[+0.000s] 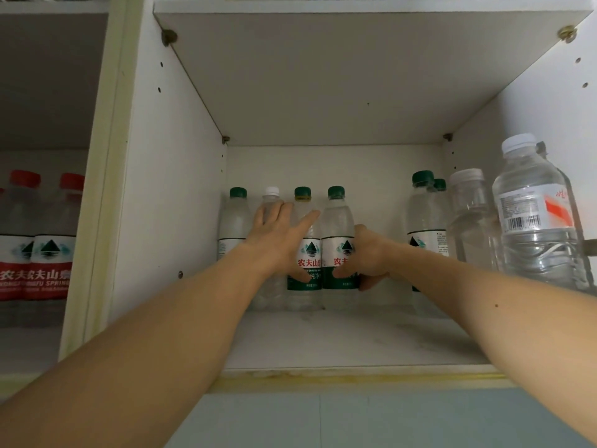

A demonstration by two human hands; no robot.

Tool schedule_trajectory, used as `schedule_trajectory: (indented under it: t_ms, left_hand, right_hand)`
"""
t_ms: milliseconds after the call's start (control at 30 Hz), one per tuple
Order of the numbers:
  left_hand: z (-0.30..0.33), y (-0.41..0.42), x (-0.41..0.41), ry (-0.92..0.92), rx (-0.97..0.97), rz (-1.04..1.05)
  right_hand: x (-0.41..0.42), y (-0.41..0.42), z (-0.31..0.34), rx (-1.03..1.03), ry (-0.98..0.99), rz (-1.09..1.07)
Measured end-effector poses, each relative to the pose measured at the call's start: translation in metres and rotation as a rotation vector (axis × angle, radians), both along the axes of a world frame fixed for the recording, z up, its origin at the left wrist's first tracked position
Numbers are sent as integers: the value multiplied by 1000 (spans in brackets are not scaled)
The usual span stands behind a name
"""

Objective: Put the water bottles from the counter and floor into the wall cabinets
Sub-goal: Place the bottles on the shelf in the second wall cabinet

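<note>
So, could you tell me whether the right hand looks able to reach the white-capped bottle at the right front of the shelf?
Probably yes. The white-capped bottle stands at the open front, with nothing before it; the right hand would first have to release the green-capped bottle.

The lower half of the white-capped bottle is hidden behind the left grip. Fingertips of the right grip are concealed behind the green-labelled bottle. The red-capped bottles, far left of both grips, are blurred and partly cut off by the frame edge.
</note>
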State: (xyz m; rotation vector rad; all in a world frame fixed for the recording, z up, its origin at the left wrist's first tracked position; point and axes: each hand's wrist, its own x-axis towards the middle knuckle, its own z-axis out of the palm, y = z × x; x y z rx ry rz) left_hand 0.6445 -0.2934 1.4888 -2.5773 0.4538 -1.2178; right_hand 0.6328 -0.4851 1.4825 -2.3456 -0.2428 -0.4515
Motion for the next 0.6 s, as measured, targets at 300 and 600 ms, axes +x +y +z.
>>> schedule_trajectory:
  t_ms: [300,600]
  left_hand:
    - [-2,-3,-10,8,4,34]
    - [0,-2,-6,-15,-13,-11]
  right_hand:
    - [1,7,-1,-72,-29,-43]
    - [-16,5,3,-204,-160,-138]
